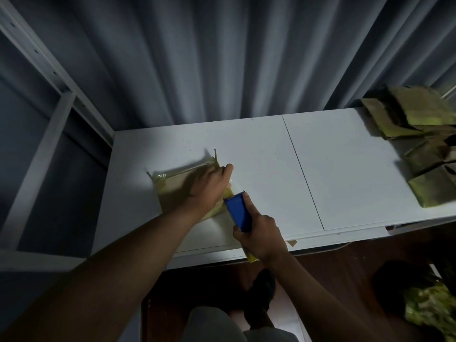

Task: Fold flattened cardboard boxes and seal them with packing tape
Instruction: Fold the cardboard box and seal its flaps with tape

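Fingers of left hand lie flat, pressing cardboard box | right hand grips tape dispenser just right of box | box on surface; sealing judged underway | folded boxes stacked far right of it.

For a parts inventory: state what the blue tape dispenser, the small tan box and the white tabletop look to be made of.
Blue tape dispenser: seemingly moulded plastic, uniform colour, slight sheen; toothed edge material unclear.
Small tan box: likely cardboard, matte brown, with glossy yellowish tape on edges.
White tabletop: smooth, flat, matte white panels with a seam, possibly laminate or painted board.
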